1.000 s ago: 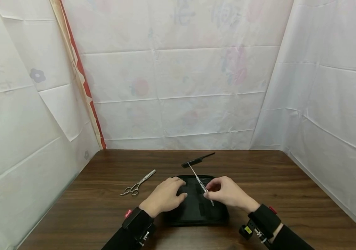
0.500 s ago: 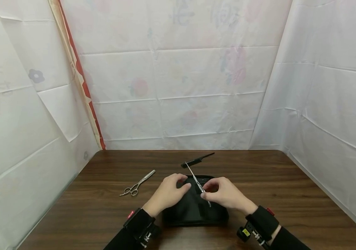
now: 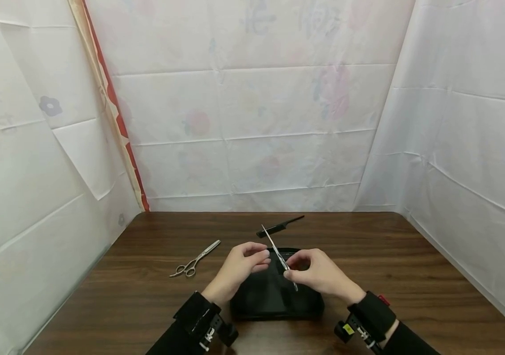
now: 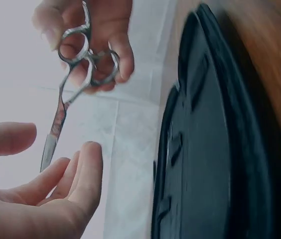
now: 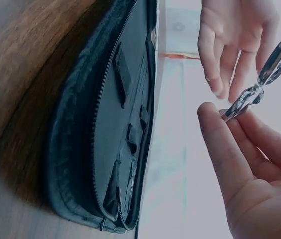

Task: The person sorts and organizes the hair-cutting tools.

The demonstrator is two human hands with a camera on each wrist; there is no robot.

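Note:
In the head view my right hand (image 3: 323, 275) pinches a pair of silver hairdressing scissors (image 3: 273, 246) by the handle end, blades pointing away and slightly left. The left wrist view shows the finger rings of the scissors (image 4: 75, 50) at the right hand's fingertips. My left hand (image 3: 236, 268) hovers to the left of the blades, fingers loosely bent; its thumb and fingers stand apart around the blade tip in the left wrist view. Below both hands lies an open black zippered case (image 5: 113, 109) with elastic loops inside. The hands partly cover it in the head view.
Another pair of scissors (image 3: 196, 258), resembling thinning shears, lies on the wooden table (image 3: 146, 305) left of the case. A black tail comb (image 3: 276, 229) rests behind the case. White cloth sheets (image 3: 252, 108) hang around the table's back and sides.
My left hand has lifted off the case's left side and come up beside the scissors blades, fingers drawing closer together. The right hand, still holding the scissors, has shifted slightly left.

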